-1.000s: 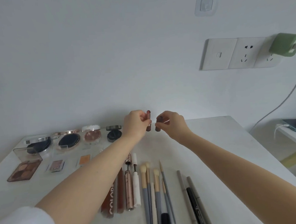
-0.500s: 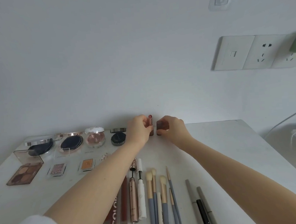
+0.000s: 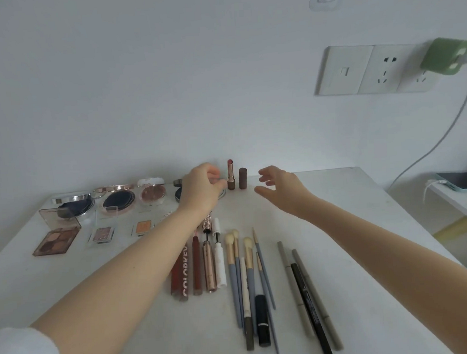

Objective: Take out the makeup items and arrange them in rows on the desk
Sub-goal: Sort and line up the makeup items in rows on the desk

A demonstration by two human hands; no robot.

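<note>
- Lipstick (image 3: 230, 174) is stood upright at the back of the white desk (image 3: 354, 223), near the wall, bullet exposed, with its brown cap (image 3: 243, 178) stood just beside it on the right, not touching.
- Left hand (image 3: 200, 191) is seen just left of the lipstick, fingers loosely curled with nothing held in them; fingertips look very close to the lipstick base, but contact can't be told for sure.
- Right hand (image 3: 280, 186) is held above the desk right of the cap, fingers spread and relaxed, nothing gripped, clearly apart from the cap.
- Back row on the left is made up of round compacts (image 3: 118, 202), all opened; one is mostly hidden behind the left hand.
- In front of those, an eyeshadow palette (image 3: 57, 241) and two small single shadow pans (image 3: 101, 234) are laid out.
- Nearer row: lip gloss tubes (image 3: 182, 274), mascaras (image 3: 214, 261), brushes (image 3: 247, 267), a small black tube (image 3: 262, 320) and pencils (image 3: 307, 296), all laid roughly parallel, pointing away from the camera.
- Wall sockets (image 3: 368, 69) with a green charger (image 3: 449, 55) plugged in are visible upper right, and a phone (image 3: 465, 184) is lying on a side shelf.
</note>
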